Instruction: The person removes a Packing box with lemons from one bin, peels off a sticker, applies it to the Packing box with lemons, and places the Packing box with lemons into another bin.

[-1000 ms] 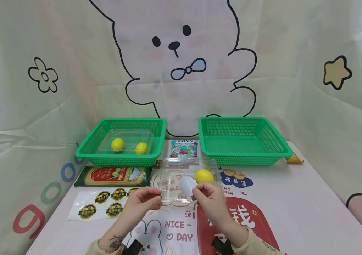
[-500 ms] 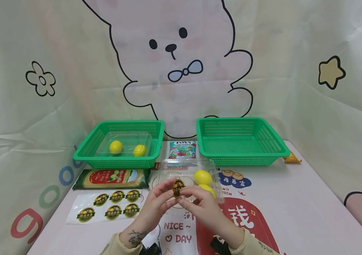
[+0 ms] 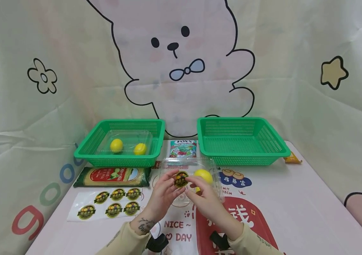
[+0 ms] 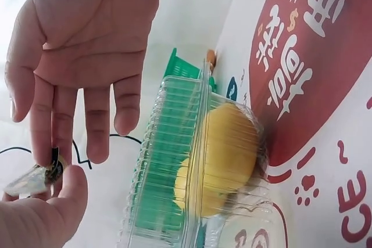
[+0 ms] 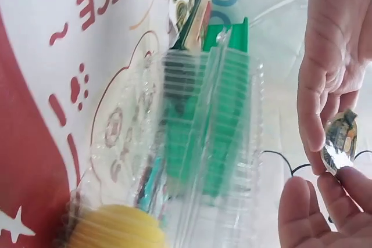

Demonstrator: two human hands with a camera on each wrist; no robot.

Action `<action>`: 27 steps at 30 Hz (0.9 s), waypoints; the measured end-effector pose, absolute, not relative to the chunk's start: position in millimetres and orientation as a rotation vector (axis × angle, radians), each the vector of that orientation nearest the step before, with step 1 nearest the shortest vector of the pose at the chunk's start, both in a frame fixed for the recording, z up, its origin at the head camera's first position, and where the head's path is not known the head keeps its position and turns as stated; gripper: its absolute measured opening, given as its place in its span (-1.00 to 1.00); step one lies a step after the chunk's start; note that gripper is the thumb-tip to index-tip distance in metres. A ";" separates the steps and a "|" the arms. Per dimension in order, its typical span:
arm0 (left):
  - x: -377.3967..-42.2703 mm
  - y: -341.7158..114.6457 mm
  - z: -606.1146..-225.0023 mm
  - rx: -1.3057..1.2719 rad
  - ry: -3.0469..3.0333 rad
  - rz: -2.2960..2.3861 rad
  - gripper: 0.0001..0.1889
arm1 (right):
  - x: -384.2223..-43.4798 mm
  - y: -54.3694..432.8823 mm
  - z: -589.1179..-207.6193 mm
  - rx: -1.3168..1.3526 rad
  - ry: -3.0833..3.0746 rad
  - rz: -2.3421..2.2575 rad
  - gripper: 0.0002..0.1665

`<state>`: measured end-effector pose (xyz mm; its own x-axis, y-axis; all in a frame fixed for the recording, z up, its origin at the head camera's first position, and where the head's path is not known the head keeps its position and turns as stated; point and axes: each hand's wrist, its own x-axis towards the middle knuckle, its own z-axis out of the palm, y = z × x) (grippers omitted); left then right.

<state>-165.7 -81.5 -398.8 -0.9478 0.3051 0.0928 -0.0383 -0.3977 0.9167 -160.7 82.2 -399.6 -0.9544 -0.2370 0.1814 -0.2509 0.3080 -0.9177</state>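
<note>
A round dark-and-gold sticker (image 3: 181,179), printed face toward the head camera, is up between both hands. My right hand (image 3: 209,203) holds its right edge at the fingertips, with the thumb apart. From the left, my left hand (image 3: 161,198) spreads its fingers close around the sticker's other edge; whether they touch it is unclear. Below and behind the hands sits a clear plastic clamshell box (image 4: 174,108). It contains yellow lemons (image 3: 204,174), one partly hidden by the right hand. To the left lies a white sheet (image 3: 83,198) of similar round stickers.
At the back left, a green basket (image 3: 120,162) contains another clear box with two lemons. A second green basket (image 3: 232,161) stands at the back right. Around them lie a noodle pack (image 3: 113,177), a candy bag (image 3: 183,148) and an orange packet (image 3: 292,158).
The sticker has turned from its white side to its printed side and risen slightly. My left hand has come right, beside it; its fingers have spread since half a second ago.
</note>
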 end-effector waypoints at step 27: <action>-187.7 -77.8 -427.6 0.813 3.299 0.615 -0.40 | -200.9 89.7 -414.8 0.416 -2.647 1.460 -0.43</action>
<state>-187.7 -77.8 -427.6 -0.8437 0.3845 0.3746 0.4937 0.8298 0.2602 -200.9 89.7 -414.8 -0.9589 -0.1927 0.2084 -0.2791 0.5062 -0.8160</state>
